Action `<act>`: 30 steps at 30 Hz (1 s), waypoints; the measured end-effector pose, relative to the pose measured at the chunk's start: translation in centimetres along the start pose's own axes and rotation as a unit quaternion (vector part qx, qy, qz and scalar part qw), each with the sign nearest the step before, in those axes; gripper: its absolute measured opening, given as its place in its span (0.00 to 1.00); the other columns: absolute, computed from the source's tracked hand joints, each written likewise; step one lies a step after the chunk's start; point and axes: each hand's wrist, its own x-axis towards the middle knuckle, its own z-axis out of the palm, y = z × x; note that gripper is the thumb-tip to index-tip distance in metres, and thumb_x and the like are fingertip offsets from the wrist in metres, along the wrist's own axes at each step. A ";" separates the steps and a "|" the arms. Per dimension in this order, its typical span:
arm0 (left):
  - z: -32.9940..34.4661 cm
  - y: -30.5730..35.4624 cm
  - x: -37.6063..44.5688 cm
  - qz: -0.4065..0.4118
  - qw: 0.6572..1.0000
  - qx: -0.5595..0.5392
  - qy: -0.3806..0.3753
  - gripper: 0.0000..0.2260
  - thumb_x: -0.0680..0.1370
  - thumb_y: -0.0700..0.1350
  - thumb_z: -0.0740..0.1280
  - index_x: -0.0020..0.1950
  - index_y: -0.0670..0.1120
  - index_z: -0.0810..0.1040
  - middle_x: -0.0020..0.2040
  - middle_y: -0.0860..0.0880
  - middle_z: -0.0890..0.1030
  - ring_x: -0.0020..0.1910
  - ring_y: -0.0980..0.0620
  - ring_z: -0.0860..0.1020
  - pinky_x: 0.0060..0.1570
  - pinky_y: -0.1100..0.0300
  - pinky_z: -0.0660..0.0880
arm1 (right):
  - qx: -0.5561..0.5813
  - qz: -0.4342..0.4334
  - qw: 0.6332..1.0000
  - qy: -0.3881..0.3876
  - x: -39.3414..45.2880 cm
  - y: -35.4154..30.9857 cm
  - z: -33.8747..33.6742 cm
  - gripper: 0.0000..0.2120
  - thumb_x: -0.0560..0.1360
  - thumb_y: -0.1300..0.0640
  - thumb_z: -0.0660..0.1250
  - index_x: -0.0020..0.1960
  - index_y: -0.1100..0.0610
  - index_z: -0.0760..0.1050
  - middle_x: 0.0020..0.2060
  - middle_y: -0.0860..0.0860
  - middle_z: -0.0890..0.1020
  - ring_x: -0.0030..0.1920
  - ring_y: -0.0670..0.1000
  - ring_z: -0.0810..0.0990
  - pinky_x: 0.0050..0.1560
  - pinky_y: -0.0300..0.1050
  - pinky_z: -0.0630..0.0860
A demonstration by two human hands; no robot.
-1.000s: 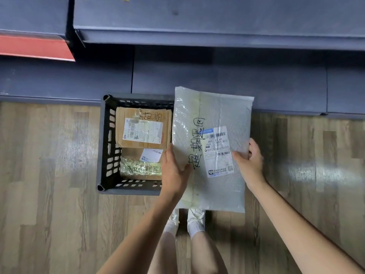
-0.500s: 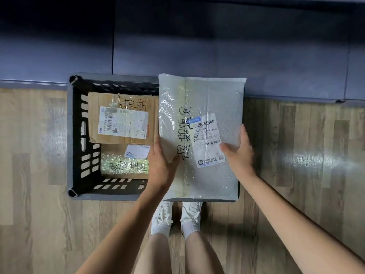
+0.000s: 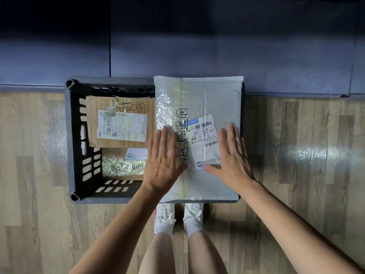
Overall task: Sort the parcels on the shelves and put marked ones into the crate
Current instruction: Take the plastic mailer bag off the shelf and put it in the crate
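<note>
While both palms are lying flat on the mailer, nothing is being gripped: left hand is pressing near its left edge, right hand is spreading over its right half, fingers straight. Mailer is sitting directly under the hands, covering the right side of the crate, long axis running away from the person; both hands equally near. It is a pale, glossy bubble-wrap envelope, rectangular, crinkled, carrying a white label and black handwriting (so marked). Beside it in the crate, a matte cardboard box and a taped parcel are lying. Wood-grain floor is surrounding the crate.
</note>
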 end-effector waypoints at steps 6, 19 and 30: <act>1.8 -1.0 1.1 0.028 0.995 0.057 -0.073 0.45 0.68 0.60 0.70 0.70 0.31 0.57 0.71 0.30 0.59 0.71 0.33 0.59 0.67 0.39 0.58 | -0.076 0.011 0.997 -0.018 1.4 -0.3 1.1 0.55 0.67 0.38 0.68 0.73 0.65 0.36 0.68 0.61 0.31 0.70 0.58 0.31 0.71 0.51 0.35; 1.6 -1.4 1.7 0.031 0.995 0.051 -0.082 0.45 0.68 0.57 0.72 0.71 0.30 0.56 0.71 0.28 0.57 0.71 0.31 0.58 0.68 0.39 0.56 | -0.116 -0.005 0.993 0.029 1.3 0.3 1.8 0.58 0.54 0.39 0.77 0.70 0.71 0.55 0.69 0.72 0.59 0.70 0.66 0.56 0.67 0.61 0.59; 1.4 -0.9 2.4 0.014 0.980 0.098 -0.173 0.42 0.78 0.61 0.53 0.70 0.33 0.32 0.70 0.32 0.31 0.71 0.34 0.33 0.73 0.43 0.42 | -0.118 0.021 0.993 0.004 1.9 0.4 2.7 0.59 0.54 0.39 0.77 0.69 0.73 0.57 0.69 0.73 0.60 0.70 0.67 0.57 0.66 0.59 0.57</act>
